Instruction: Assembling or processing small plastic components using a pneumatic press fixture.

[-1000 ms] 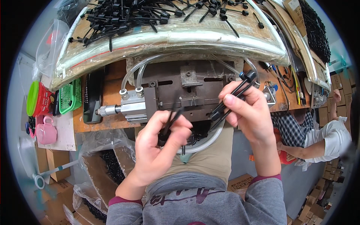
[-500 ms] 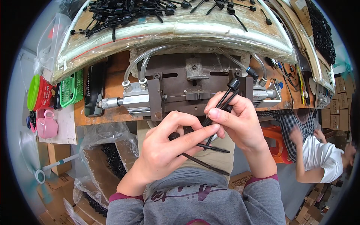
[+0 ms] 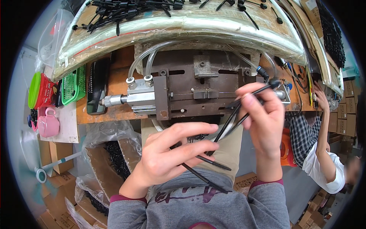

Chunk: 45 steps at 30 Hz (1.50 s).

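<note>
1. Brushes: left-hand brushes (image 3: 199, 174), two, black, thin, sit in left hand (image 3: 162, 150) — grip curled around them, shafts coming out past the fingers.
2. Right-hand rods (image 3: 227, 125), also black and slim, pinched between thumb and fingers of right hand (image 3: 265, 118), so grip is grasping. Black cap (image 3: 273, 83) sits beyond the fingertips, upper right; shafts run out the other way, toward left hand.
3. Left index and middle fingers reach out right beside the lower ends of the right-hand rods; touching or apart, can't tell.
4. Hidden: upper ends of left-hand brushes, mostly behind fingers, only a dark bit showing between them. Right hand is blurred, exact rod count unsure. Lower rod ends partly covered by left fingers.
5. Cut off: pile of black pieces (image 3: 129, 11) at top edge. Co-worker (image 3: 324, 160) at right, partly lost in the dark rim.
6. Axes: left-hand brushes slant down to the lower right, near parallel, bristled tips lowest, longer one ending over grey sweater (image 3: 171, 210). Right-hand rods slant opposite — cap end upper right, far ends lower left.
7. Position: everything held in the air, between the person's body and brown metal fixture (image 3: 183, 105) on table (image 3: 121, 72).
</note>
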Each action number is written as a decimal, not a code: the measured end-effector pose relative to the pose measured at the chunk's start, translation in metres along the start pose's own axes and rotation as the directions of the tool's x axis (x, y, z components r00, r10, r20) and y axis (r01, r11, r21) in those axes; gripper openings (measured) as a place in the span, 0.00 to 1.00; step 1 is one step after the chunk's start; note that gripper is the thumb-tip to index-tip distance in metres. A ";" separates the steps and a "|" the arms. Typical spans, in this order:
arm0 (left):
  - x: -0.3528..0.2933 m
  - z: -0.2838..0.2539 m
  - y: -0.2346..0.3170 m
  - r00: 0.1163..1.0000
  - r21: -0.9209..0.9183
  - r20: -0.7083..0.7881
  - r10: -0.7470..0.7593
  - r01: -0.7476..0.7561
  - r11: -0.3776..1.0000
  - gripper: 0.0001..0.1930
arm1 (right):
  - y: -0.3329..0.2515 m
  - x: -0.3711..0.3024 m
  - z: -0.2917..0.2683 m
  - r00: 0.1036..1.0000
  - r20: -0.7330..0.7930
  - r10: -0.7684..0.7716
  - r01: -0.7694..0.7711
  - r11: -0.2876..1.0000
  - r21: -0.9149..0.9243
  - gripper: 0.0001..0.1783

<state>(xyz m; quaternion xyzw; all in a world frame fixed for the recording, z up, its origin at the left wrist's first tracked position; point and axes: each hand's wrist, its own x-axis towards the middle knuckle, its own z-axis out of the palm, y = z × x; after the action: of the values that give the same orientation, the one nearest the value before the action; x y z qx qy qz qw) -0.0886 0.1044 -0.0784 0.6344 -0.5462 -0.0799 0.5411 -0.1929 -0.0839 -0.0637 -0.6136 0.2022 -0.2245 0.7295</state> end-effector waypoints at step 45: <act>0.000 0.040 -0.027 0.999 0.613 -0.016 0.042 -0.023 0.790 0.16 | -0.002 -0.012 -0.032 0.951 -0.213 -0.226 0.184 0.963 -0.199 0.18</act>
<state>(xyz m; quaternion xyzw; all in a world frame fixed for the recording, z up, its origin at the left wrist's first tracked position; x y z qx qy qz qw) -0.1005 0.0757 -0.1154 0.7670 -0.5457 0.1196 0.3155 -0.2214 -0.1029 -0.0672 -0.6629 0.2409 -0.3511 0.6159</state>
